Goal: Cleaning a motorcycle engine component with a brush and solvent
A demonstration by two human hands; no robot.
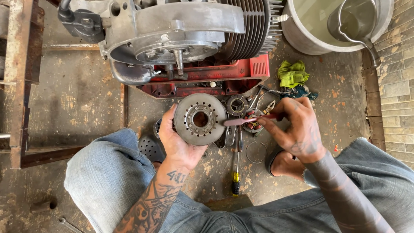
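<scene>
In the middle of the frame the left hand (177,140) grasps a round metal disc (199,119) by its lower left rim, thumb on the front face, and holds it tilted toward the camera. The disc is grey, thick, with a ring of small holes and a big center hole. It looks heavy and stiff, probably cast metal, and maybe a little oily, so I judge the rim is the good place to hold it, with the palm under it for support.

The right hand (297,129) is closed around a thin tool (248,121) with a reddish handle; its tip touches the right edge of the disc.

Behind the disc, on the floor (77,99), lie small round parts, pliers (268,106) and a ring (257,152). A screwdriver (236,172) with a yellow and black handle lies below the disc, between the knees. At the top center stands an engine (185,39) with cooling fins on a red base. A yellow-green rag (292,74) is to its right, and a basin (315,26) with water is in the upper right corner.
</scene>
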